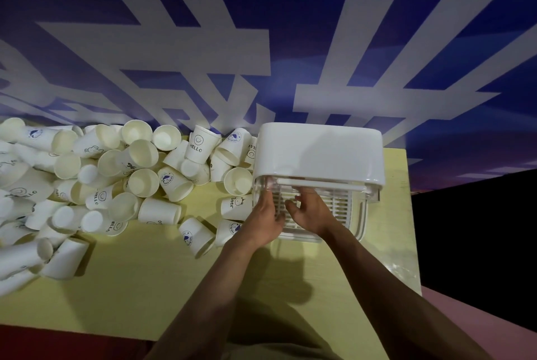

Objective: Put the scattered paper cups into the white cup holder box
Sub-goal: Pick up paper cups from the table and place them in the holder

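Head view: both hands, left [266, 215] and right [312, 213], loosely open, fingers touching the white box's [319, 150] grille.

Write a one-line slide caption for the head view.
Both hands, left and right, reach into the open white box while paper cups lie scattered on the yellow table.

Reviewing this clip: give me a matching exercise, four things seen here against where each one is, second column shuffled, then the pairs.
Things:
1. white cup holder box
2. pile of paper cups
3. left hand
4. right hand

Places:
A. heaped on the left part of the yellow table
B. at the box's open front, on the slatted tray, nearer the box's middle
C. at the table's far right end
D. at the left edge of the box's open front, beside a cup marked Bear

Pairs: 1-C, 2-A, 3-D, 4-B
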